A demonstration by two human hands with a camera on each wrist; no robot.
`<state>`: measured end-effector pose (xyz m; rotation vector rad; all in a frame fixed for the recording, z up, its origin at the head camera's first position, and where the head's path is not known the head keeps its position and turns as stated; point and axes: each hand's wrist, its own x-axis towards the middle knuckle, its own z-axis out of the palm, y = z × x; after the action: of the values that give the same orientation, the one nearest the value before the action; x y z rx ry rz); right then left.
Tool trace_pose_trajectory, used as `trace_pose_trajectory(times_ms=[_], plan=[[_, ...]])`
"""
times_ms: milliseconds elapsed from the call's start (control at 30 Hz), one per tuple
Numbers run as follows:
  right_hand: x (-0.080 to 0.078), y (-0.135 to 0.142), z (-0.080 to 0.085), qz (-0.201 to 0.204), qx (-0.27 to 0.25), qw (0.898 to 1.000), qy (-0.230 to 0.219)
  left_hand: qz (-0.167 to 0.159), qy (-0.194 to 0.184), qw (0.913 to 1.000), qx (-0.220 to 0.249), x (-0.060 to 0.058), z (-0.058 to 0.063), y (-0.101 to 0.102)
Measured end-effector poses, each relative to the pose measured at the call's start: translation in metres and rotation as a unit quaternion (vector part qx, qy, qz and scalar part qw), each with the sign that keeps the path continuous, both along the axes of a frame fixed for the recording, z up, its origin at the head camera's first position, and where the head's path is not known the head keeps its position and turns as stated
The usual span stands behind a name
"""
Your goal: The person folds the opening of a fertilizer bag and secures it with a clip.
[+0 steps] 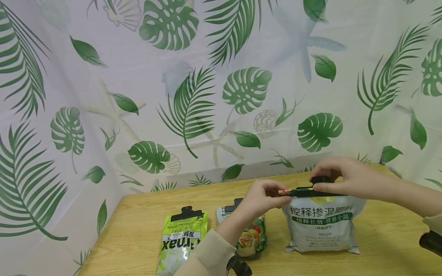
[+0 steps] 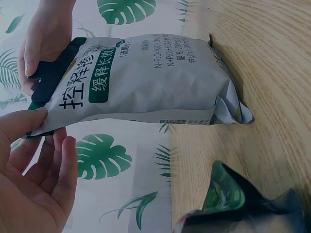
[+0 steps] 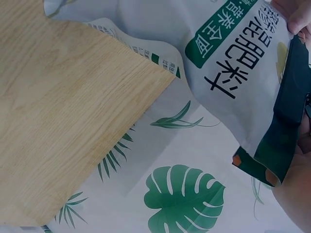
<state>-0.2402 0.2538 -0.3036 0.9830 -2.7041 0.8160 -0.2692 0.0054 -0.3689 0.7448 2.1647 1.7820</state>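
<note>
A white fertilizer bag [image 1: 321, 230] with black and green lettering stands upright on the table at the right. Along its folded dark green top edge sits a wide black binder clip [image 1: 321, 179]. My right hand [image 1: 355, 180] grips that clip from above, thumb in front and fingers behind. At the bag's other top corner, my left hand [image 1: 259, 197] pinches the folded edge between thumb and fingers. The left wrist view shows the left thumb [image 2: 22, 125] lying over the corner, with the fingers curled beneath. In the right wrist view the clip [image 3: 294, 87] spans much of the fold.
A lime-green bag [image 1: 179, 245] with a black clip [image 1: 187, 213] lies at the left of the wooden table [image 1: 131, 230]. Between it and the white bag is a smaller bag with food pictures [image 1: 253, 237], partly behind my left arm. A leaf-patterned cloth [image 1: 207, 115] hangs behind the table.
</note>
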Motion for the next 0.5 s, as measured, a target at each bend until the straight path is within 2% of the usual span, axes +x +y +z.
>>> trace_pose_trajectory(times_ms=[233,500], plan=[[0.0007,0.0011,-0.0042,-0.01,-0.007,1.0,0.013,-0.003,-0.01,0.9999,0.002,0.0007,0.0004,-0.0003],[0.0017,0.0057,-0.0052,-0.003,-0.016,1.0,0.021,0.0,-0.011,0.9999,-0.001,0.001,0.001,-0.0003]])
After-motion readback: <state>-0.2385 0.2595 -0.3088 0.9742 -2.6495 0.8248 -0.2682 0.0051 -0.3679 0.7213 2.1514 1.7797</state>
